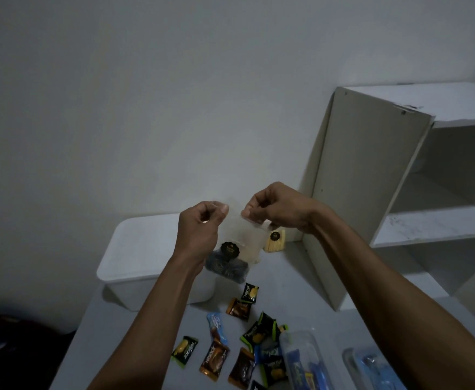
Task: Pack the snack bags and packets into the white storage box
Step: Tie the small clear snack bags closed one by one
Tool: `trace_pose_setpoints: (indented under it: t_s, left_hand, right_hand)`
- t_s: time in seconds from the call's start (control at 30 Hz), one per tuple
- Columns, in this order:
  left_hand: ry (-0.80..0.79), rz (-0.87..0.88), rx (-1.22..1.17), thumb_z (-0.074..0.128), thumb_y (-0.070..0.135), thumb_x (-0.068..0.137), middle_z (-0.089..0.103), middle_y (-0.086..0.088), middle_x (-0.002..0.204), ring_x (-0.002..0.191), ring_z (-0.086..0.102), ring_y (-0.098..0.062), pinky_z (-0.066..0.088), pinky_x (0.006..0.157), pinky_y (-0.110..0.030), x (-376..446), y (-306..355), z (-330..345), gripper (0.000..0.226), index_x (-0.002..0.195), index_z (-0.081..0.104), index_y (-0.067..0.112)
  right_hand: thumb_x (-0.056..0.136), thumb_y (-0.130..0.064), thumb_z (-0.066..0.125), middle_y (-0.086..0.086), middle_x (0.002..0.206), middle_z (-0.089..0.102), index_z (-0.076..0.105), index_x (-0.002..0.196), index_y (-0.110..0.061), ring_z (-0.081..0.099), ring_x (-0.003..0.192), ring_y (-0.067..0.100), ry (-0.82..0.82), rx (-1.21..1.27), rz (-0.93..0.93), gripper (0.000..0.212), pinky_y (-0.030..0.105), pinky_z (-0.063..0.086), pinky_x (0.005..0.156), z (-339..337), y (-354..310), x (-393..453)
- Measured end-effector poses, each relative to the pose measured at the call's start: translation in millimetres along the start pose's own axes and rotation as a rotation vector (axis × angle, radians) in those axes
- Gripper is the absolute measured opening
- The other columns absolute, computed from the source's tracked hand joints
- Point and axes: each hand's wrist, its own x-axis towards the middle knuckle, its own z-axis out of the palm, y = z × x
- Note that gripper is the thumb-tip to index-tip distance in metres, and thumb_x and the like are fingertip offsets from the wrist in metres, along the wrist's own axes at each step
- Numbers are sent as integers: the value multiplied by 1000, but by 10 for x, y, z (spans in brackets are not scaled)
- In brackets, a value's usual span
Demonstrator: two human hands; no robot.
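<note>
At frame centre, the left hand (202,220) and right hand (273,209) pinch a clear snack bag's (230,249) top corners, probably sealing it before boxing.

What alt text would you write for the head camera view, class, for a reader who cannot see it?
Two hands, left hand and right hand, pinch the top of a clear snack bag holding dark cookies, above a lidded white storage box. Small snack packets lie scattered on the table, beside a white shelf unit.
</note>
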Motion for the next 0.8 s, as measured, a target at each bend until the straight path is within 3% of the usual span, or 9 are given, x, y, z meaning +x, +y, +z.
trace_pose_setpoints:
  t_s: [0.1,0.17,0.27,0.4,0.53,0.63,0.73,0.8]
  left_hand:
    - [179,-108,62,76,51,75,67,3,96,88,62,-14,51,76,-28,-17,-23,64,38,95,65,21]
    - [216,-155,140,73,60,73,67,5,88,81,61,-12,51,71,-29,-46,9,104,40,85,67,22]
    - [193,-186,147,72,38,83,70,3,82,77,62,-9,45,65,-22,-61,54,148,21,77,72,18]
    - [179,-221,99,69,20,87,68,3,79,70,57,-1,41,59,-16,-56,73,160,11,81,72,12]
    - [183,-266,54,67,16,89,65,3,83,73,55,-3,40,61,-17,-61,50,196,9,87,71,8]
    - [184,-279,51,67,17,89,66,-1,89,82,58,-13,42,71,-23,-61,21,203,7,86,70,11]
    - [193,-292,66,67,19,89,67,-1,87,81,58,-15,44,73,-27,-49,-7,179,11,79,69,15]
    - [198,-311,63,67,20,89,65,-1,87,80,57,-15,45,74,-28,-39,-21,151,10,85,71,11]
  right_hand:
    - [90,-25,70,9,80,68,73,88,-2,57,74,18,117,84,-2,23,32,50,65,123,46,28]
    - [90,-23,70,7,76,67,72,88,0,56,69,16,166,125,4,24,29,50,60,207,65,35]
    - [91,-22,69,7,76,67,71,86,1,56,65,12,198,160,28,23,22,49,54,298,78,41]
    - [91,-20,69,7,74,64,69,76,-7,55,65,14,229,228,65,20,19,47,49,378,91,54]
    - [91,-19,69,4,72,63,72,81,-3,55,64,13,270,265,83,18,19,46,47,437,126,65]
    - [92,-20,68,4,72,63,72,88,2,54,62,11,283,268,89,23,17,45,46,466,162,51]
    - [92,-21,67,4,72,64,72,86,-1,53,55,6,236,236,104,21,15,43,43,479,213,6]
    - [93,-22,67,5,71,65,71,81,-3,54,56,7,204,197,100,22,15,43,45,494,251,-21]
